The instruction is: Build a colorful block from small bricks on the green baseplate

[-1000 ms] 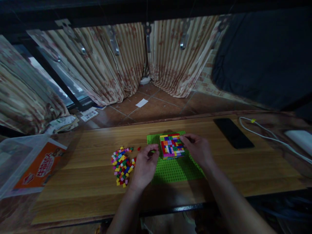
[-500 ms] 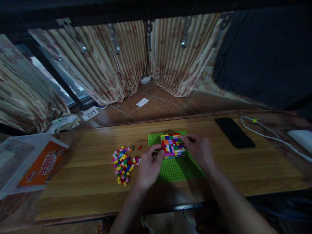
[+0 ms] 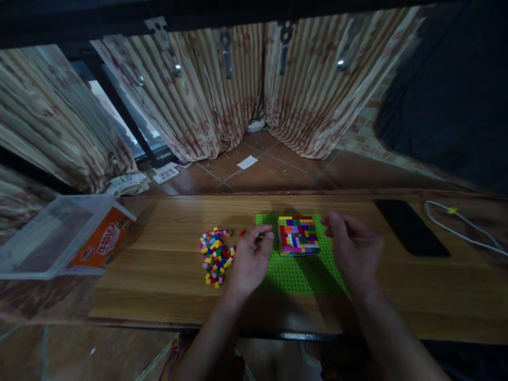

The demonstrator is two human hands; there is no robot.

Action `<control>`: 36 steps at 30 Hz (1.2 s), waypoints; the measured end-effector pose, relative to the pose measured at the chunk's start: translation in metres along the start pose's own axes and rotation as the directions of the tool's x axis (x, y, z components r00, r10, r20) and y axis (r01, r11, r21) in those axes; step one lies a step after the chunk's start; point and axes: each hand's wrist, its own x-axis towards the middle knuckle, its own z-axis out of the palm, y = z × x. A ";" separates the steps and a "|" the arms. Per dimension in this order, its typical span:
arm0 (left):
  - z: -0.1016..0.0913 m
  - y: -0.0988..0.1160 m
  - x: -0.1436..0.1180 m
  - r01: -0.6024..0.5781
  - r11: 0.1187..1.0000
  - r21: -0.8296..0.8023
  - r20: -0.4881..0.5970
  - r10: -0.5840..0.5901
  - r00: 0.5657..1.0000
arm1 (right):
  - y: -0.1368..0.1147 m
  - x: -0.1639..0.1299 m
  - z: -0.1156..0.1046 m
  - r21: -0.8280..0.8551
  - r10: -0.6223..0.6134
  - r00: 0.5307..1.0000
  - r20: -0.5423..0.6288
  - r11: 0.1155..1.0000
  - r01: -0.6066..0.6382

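Left hand (image 3: 251, 256): lower centre of frame, fingers curled, thumb and forefinger pinched on something too small to tell.
Right hand (image 3: 354, 246): right of centre, loosely open, empty.
Block stack (image 3: 298, 235): multicoloured, between both hands, on green baseplate (image 3: 296, 272).
Loose bricks (image 3: 216, 255): heap left of left hand, on table (image 3: 166, 264).
Phone (image 3: 410, 234): right, flat.

Your left hand (image 3: 251, 259) pinches a small piece (colour unclear) beside the brick block (image 3: 298, 235) on the green baseplate (image 3: 293, 275); right hand (image 3: 353, 248) hovers loosely curled, just right of it.
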 end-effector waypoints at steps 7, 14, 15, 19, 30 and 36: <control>-0.047 0.013 0.014 -0.053 0.991 -0.123 -0.367 0.005 0.930 | -0.030 -0.056 0.016 0.095 -0.350 0.848 0.399 0.935 0.341; -0.063 0.012 0.014 -0.047 0.958 -0.285 -0.424 -0.082 0.902 | -0.018 -0.077 0.044 0.072 -0.341 0.632 0.696 0.909 0.410; -0.063 0.013 0.014 -0.044 0.958 -0.282 -0.422 -0.083 0.903 | -0.014 -0.078 0.047 0.048 -0.321 0.629 0.707 0.910 0.411; -0.067 0.014 0.013 -0.052 0.954 -0.296 -0.436 -0.086 0.896 | -0.004 -0.081 0.058 -0.026 -0.275 0.624 0.732 0.903 0.429; -0.073 0.016 0.011 -0.043 0.945 -0.323 -0.451 -0.114 0.885 | -0.007 -0.080 0.079 -0.106 -0.251 0.548 0.798 0.837 0.538; -0.072 0.014 0.013 -0.010 0.942 -0.334 -0.420 -0.139 0.897 | -0.007 -0.080 0.084 -0.155 -0.232 0.546 0.805 0.806 0.572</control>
